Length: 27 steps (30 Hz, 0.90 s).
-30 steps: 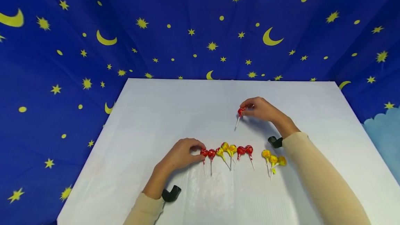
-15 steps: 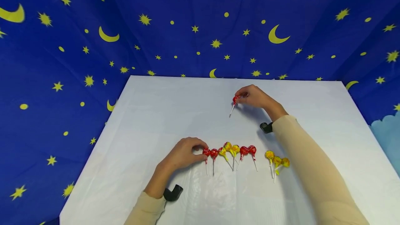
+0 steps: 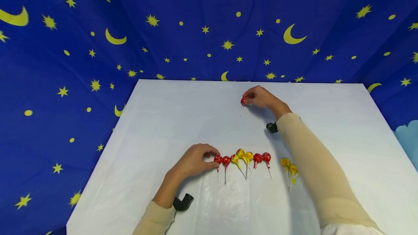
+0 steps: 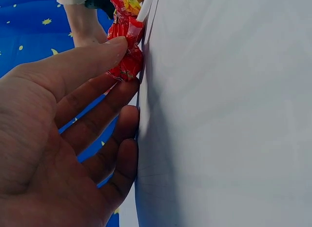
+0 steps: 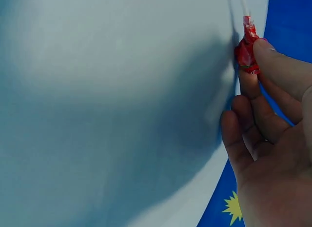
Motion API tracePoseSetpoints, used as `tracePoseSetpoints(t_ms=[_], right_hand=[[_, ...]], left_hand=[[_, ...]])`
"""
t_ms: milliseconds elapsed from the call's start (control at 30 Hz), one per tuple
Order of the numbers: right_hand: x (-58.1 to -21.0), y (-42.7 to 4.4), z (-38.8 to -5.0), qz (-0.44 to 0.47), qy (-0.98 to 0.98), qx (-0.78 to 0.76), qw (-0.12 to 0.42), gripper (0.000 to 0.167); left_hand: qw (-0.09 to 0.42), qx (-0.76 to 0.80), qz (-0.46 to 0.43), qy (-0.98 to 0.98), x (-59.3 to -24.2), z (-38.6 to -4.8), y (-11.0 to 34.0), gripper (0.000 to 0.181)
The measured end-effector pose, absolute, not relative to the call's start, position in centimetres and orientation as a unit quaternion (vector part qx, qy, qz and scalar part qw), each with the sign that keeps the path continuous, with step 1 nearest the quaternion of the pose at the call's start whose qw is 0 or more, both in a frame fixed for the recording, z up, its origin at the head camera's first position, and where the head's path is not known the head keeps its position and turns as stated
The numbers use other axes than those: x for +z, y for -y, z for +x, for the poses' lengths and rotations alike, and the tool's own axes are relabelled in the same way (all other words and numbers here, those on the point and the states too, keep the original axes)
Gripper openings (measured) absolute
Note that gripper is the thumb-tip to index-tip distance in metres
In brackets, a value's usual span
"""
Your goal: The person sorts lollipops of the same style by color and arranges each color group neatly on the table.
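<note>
My left hand (image 3: 194, 160) pinches the head of a red-wrapped lollipop (image 4: 127, 63) between thumb and fingertips, at the left end of a row on the table. Beside it lie another red lollipop (image 3: 226, 161), three yellow lollipops (image 3: 240, 153) close together, and two red lollipops (image 3: 266, 157), sticks towards me. Farther back, my right hand (image 3: 262, 98) holds one more red lollipop (image 5: 247, 53) by its head, its white stick pointing towards me. In the right wrist view, thumb and forefinger grip the wrapper while the other fingers curl loosely.
More yellow lollipops (image 3: 285, 163) lie right of the row, partly hidden by the right sleeve (image 3: 315, 166). The white table (image 3: 176, 115) ends at a blue curtain (image 3: 196, 10) with yellow moons and stars. Black wrist pieces (image 3: 183, 202) jut from both cuffs.
My right hand has moved away from me and slightly left with its red lollipop, towards the far table edge. My left hand still holds the row's end lollipop. The right sleeve covers more of the yellow group.
</note>
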State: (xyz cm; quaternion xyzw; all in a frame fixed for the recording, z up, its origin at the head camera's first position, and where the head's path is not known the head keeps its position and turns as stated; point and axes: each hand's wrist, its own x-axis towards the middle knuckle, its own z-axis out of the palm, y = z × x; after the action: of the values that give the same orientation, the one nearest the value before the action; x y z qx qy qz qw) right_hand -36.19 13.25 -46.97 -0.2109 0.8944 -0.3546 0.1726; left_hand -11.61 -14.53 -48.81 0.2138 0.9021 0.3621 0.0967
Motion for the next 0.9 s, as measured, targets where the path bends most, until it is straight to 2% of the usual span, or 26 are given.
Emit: tracePoseSetpoints(t_ms=[300,900], right_hand=[[-46.63,-12.95,-36.65,-0.203,-0.899,-0.34,0.186,0.031],[-46.89,-12.68,-36.23,-0.207,-0.9,-0.346,0.164,0.036]], left_hand=[[0.092,0.362,0.219,-0.901,-48.58,-11.54,14.53,0.025],[0.095,0.361,0.212,-0.903,-48.73,-11.58,14.5,0.026]])
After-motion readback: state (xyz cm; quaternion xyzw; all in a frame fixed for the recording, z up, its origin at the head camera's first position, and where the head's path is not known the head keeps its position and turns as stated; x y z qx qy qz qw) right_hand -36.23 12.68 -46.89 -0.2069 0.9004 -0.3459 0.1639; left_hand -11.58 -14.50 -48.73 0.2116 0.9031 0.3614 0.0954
